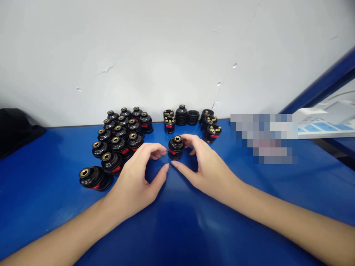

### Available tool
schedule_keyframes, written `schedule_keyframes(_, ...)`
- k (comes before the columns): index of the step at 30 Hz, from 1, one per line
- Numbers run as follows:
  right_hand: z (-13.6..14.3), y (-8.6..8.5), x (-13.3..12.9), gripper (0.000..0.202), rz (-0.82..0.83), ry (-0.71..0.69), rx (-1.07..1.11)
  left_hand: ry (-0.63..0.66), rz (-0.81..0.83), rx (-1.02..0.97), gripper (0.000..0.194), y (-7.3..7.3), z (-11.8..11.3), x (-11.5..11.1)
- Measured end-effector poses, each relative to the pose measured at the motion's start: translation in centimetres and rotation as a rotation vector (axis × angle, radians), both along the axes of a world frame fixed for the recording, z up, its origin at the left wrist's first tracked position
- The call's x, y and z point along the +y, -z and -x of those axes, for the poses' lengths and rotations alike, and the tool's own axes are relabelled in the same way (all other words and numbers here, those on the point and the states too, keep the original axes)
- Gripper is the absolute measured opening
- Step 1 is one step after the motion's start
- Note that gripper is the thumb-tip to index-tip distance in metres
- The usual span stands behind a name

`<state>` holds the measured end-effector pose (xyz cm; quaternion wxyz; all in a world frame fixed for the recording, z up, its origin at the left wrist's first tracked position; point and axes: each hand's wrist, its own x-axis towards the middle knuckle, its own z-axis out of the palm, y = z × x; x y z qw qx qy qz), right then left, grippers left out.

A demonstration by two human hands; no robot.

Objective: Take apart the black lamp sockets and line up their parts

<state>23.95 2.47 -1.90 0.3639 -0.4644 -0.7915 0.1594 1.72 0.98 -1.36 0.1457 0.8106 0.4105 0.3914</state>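
Note:
A black lamp holder (175, 148) with a brass-ringed top and a red switch stands upright on the blue table, between my hands. My right hand (201, 159) is curved around its right side, thumb in front and forefinger behind, without a closed grip; whether a fingertip touches it I cannot tell. My left hand (142, 171) is open to the left of it, fingers and thumb apart and holding nothing. Beside my left hand stand several similar lamp holders (118, 146) in rows. The nearest lamp holder (95, 178) sits at the front left.
Along the white wall (155, 55) stand open socket bodies with brass contacts (169, 125), a ribbed black holder (181, 115) and a black ring (192, 117). More open bodies (213, 133) are farther right. A blurred patch (263, 138), dark cloth (16, 129) and blue frame (318, 77) flank them.

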Motion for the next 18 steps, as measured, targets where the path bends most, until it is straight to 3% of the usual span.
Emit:
schedule_keyframes(3, 0.0, -0.1, 0.1, 0.035, 0.035, -0.015, 0.072, 0.02, 0.044, -0.053, 0.044, 0.4, 0.1, 0.1)
schedule_keyframes(8, -0.4, -1.3, -0.3, 0.031, -0.004, -0.177, 0.12, 0.077, 0.068, -0.043, 0.07, 0.4, 0.1, 0.3)
schedule_keyframes(15, -1.1, -1.8, -0.5, 0.024, 0.069, -0.324, 0.179, 0.067, -0.007, 0.028, 0.042, -0.4, 0.2, 0.3)
schedule_keyframes(18, -0.9, -1.7, -0.7, 0.029, 0.113, -0.272, 0.16, 0.095, 0.005, 0.013, 0.037, -0.2, 0.3, 0.3)
